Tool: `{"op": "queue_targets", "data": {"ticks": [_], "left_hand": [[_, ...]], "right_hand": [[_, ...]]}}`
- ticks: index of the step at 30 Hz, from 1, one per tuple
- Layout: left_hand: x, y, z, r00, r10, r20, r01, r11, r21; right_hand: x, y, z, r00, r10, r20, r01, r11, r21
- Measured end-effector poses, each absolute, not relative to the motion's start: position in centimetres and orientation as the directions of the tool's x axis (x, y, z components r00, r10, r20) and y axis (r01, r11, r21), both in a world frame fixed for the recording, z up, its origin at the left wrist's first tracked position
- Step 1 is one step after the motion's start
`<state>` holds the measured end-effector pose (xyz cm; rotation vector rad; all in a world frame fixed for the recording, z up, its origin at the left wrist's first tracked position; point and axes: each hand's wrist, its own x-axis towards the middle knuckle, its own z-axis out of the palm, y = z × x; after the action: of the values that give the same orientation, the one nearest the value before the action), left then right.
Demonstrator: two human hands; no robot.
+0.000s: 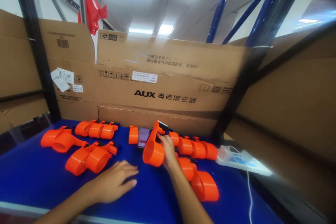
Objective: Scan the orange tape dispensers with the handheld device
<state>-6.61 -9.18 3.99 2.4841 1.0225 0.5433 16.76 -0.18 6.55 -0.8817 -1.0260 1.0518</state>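
My right hand point(168, 147) grips an orange ring-shaped plastic piece point(153, 152) by its upper arm. The piece is lifted and tilted, with its round opening toward me and a dark block with a pale face at its top. Resting low over the blue tabletop point(147, 196), my left hand point(119, 179) is open, fingers stretched out and holding nothing. Close to its left lies a pair of similar orange rings point(97, 159). Behind the held piece a phone-like screen point(143, 137) shows, partly covered by it.
More orange rings stand at the back left point(96, 129), far left point(61, 140) and right point(198, 148). A white power strip point(244, 162) with a cable lies at the right edge. Cardboard panels point(168, 112) wall the back and sides, between dark rack posts point(236, 94).
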Motion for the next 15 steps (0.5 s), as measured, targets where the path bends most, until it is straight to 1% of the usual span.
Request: {"op": "queue_targets", "data": {"ticks": [4,6,7,9,10,11,13,15], "left_hand": [[-5.2,-8.7,4.6,0.674,0.703,0.225,0.51,-0.664,0.547],[-4.8,-7.2,4.8,0.625,0.735,0.261,0.468,-0.621,0.629],[-4.7,-6.2,4.9,0.564,0.775,0.286,0.438,-0.574,0.692],[-4.2,-3.9,5.3,0.362,0.876,0.317,0.317,-0.436,0.842],[-3.8,-2.9,5.5,0.265,0.915,0.305,0.201,-0.362,0.91],[-3.2,-2.0,5.8,0.203,0.937,0.283,0.083,-0.304,0.949],[-1.9,-0.7,6.3,0.18,0.94,0.289,-0.042,-0.286,0.957],[-0.6,-0.3,6.6,0.2,0.923,0.328,-0.091,-0.316,0.944]], "right_hand": [[16.7,-1.0,6.5,0.085,0.969,0.234,-0.21,0.247,-0.946],[17.0,-1.5,6.5,0.047,0.975,0.216,-0.182,0.221,-0.958],[17.2,-1.7,6.5,0.031,0.979,0.203,-0.171,0.206,-0.964],[17.5,-2.1,6.6,-0.006,0.985,0.175,-0.146,0.172,-0.974],[17.6,-2.3,6.6,-0.027,0.986,0.167,-0.135,0.162,-0.978],[17.6,-2.4,6.6,-0.052,0.985,0.165,-0.13,0.157,-0.979],[17.5,-2.6,6.5,-0.117,0.979,0.167,-0.142,0.15,-0.978],[17.2,-2.6,6.2,-0.161,0.974,0.161,-0.161,0.135,-0.978]]}}
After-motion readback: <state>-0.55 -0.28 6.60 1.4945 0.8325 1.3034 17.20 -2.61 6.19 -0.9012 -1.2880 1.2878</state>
